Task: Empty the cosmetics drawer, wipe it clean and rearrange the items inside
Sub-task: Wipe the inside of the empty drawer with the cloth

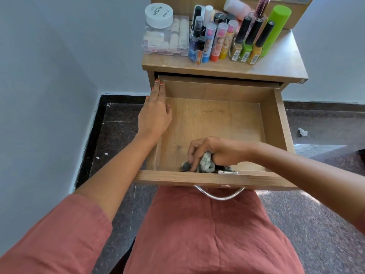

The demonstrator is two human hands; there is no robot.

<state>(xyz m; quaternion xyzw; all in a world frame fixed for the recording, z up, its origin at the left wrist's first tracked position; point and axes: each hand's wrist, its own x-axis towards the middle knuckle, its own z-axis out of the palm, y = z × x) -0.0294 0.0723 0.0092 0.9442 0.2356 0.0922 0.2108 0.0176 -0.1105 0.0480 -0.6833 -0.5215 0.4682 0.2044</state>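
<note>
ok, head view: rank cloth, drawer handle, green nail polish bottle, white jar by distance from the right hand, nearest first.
1. Cloth: gripped in the right hand, at the drawer's front.
2. Drawer handle: just below, on the drawer front.
3. Green nail polish bottle: on the cabinet top, right of centre.
4. White jar: back left, on a clear box.

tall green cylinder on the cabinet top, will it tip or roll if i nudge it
The green cylinder stands upright, tall for its base, so it probably tips easily. Its round sides suggest it would then roll. Nail polish bottles stand close in front, so it could knock them.
</note>
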